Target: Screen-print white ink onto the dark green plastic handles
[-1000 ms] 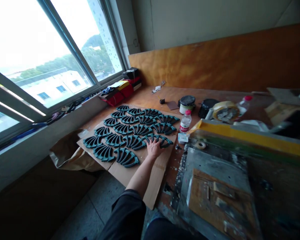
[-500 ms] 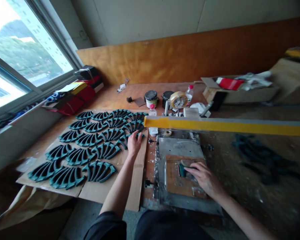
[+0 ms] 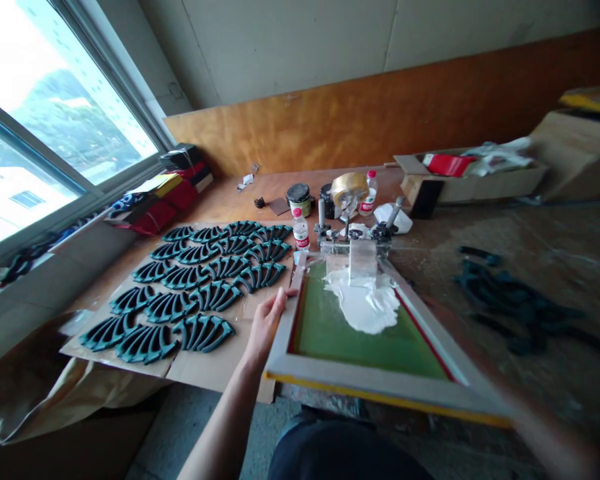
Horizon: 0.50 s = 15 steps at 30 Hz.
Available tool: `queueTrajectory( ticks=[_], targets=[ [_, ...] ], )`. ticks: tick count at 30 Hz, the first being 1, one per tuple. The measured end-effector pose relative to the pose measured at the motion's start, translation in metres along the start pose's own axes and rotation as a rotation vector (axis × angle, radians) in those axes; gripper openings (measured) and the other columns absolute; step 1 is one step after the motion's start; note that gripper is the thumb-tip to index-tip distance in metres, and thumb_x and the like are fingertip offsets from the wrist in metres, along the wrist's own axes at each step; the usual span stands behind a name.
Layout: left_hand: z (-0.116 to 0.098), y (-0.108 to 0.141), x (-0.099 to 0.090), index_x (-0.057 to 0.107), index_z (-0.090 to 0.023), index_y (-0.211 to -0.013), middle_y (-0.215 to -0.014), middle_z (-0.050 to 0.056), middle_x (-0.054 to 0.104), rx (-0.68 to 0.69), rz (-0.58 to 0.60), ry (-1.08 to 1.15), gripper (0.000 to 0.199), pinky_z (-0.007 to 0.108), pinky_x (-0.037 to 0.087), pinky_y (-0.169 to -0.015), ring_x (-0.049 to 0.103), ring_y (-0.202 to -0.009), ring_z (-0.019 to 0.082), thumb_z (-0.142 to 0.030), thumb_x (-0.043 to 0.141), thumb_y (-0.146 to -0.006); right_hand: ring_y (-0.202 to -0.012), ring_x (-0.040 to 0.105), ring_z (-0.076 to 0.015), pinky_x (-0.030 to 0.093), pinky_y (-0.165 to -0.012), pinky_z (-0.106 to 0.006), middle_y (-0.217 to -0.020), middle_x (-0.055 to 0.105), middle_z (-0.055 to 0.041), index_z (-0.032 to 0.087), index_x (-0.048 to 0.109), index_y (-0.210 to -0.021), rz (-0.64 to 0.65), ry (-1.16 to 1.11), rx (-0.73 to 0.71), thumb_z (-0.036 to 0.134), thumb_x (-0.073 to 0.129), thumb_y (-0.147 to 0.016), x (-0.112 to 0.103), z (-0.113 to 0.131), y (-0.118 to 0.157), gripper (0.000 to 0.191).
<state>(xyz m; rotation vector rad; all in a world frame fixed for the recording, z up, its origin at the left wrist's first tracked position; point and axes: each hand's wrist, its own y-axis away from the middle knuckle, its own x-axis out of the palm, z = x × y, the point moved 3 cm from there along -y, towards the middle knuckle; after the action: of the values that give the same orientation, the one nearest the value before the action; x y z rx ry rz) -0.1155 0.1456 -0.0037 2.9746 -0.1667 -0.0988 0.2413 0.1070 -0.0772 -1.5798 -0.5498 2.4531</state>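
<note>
Screen (image 3: 350,353) just swung down, hiding the plate — left hand (image 3: 264,327) clamped at its 9 o'clock, right hand (image 3: 466,336) too blurred to tell.

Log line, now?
left hand: at left side of grey rectangular metal-looking frame with green mesh | right hand: blurred, at right side | mesh: white paste | nearby: dark-green fan-shaped ribbed pieces on brown cardboard

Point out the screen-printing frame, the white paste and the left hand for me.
Screen-printing frame (image 3: 370,381): head view, on its grey near bar.
White paste (image 3: 365,310): head view, on the middle of the patch.
Left hand (image 3: 265,323): head view, on the middle of the hand.
</note>
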Motion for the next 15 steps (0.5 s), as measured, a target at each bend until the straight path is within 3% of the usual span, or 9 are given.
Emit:
queueTrajectory(
  ticks=[3,5,7,11,15],
  targets=[
    [0.065,0.012,-0.002,0.055,-0.014,-0.133,-0.080,0.002,0.069,-0.102,0.006,-0.165,0.066,0.023,0.046,-0.065,0.062,-0.074,0.017,-0.056,0.055,-0.083,-0.090,0.063,-0.0245,0.054,-0.080,-0.036,-0.105,0.065,-0.0117,0.016,0.065,-0.118,-0.069,-0.007,-0.017,0.038,0.043,-0.093,-0.015,0.005,-0.034,0.040],
    [0.100,0.010,-0.001,0.039,-0.017,-0.145,-0.081,0.002,0.069,-0.119,-0.023,-0.309,0.069,0.024,0.045,-0.065,0.062,-0.073,0.016,-0.049,0.052,-0.085,-0.107,0.056,-0.0280,0.048,-0.094,-0.040,-0.121,0.056,-0.0154,0.014,0.055,-0.128,-0.056,0.038,-0.104,0.037,0.059,-0.086,-0.012,0.030,-0.057,0.048],
    [0.121,0.005,0.000,0.032,-0.021,-0.149,-0.084,0.002,0.069,-0.120,-0.032,-0.458,0.067,0.024,0.045,-0.066,0.063,-0.074,0.016,-0.043,0.048,-0.088,-0.111,0.052,-0.0301,0.044,-0.096,-0.041,-0.120,0.055,-0.0159,0.014,0.054,-0.123,0.040,0.136,-0.177,0.029,0.069,-0.079,0.000,0.060,-0.071,0.049],
    [0.129,-0.002,-0.001,0.037,-0.024,-0.146,-0.085,0.002,0.070,-0.102,0.008,-0.613,0.060,0.024,0.045,-0.067,0.065,-0.077,0.018,-0.042,0.044,-0.089,-0.088,0.057,-0.0220,0.046,-0.078,-0.031,-0.088,0.063,-0.0071,0.017,0.060,-0.092,0.319,0.199,-0.214,0.008,0.057,-0.081,0.026,0.091,-0.055,0.014],
    [0.125,-0.001,-0.002,0.043,-0.023,-0.142,-0.090,0.003,0.071,-0.102,0.023,-0.599,0.056,0.025,0.047,-0.070,0.066,-0.082,0.019,-0.044,0.044,-0.090,-0.084,0.056,-0.0210,0.044,-0.072,-0.031,-0.083,0.062,-0.0066,0.017,0.061,-0.084,0.354,0.125,-0.436,0.000,0.044,-0.082,0.025,0.095,-0.008,0.024]
  ],
)
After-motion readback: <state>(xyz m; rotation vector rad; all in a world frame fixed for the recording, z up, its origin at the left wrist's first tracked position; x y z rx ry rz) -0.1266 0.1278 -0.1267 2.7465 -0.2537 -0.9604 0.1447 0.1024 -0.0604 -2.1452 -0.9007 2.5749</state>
